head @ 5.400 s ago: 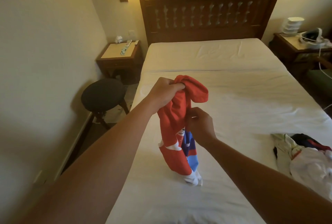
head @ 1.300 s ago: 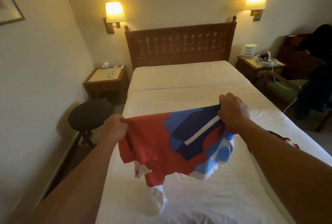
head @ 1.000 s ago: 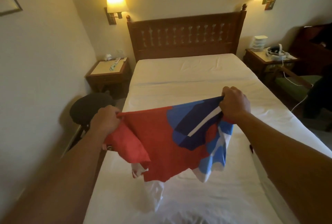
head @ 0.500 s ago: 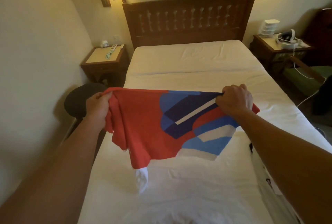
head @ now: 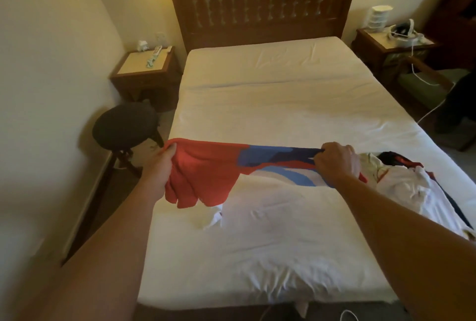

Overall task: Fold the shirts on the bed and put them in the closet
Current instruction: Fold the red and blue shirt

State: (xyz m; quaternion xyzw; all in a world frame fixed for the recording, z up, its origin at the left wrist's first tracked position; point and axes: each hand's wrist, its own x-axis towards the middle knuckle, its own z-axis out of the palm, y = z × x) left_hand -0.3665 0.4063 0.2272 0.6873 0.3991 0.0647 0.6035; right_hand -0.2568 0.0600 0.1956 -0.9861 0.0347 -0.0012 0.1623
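- Head view: the shirt [head: 206,174], red with blue and white patches, is stretched crosswise over the bed [head: 270,104], its long axis running left to right, parallel to the headboard [head: 260,9].
- Left hand [head: 161,169] clenches the red end at the bed's left edge; right hand [head: 337,161] grips the blue end near the bed's right side.
- Its top edge is taut between the two hands; the red part hangs in folds below the left hand, and the lower part seems to touch the sheet, though blur makes that uncertain.
- A white bit of cloth [head: 210,217] lies on the sheet just under the red folds.
- A pile [head: 407,184] of other clothes, mostly white with dark and red parts, lies on the right edge, just beside the right hand.
- Bare sheet spreads beyond the shirt up to the headboard, and also nearer, toward the foot.
- A stool [head: 125,126] stands on the floor just off the left edge, near the left hand; a nightstand [head: 144,71] sits behind it.
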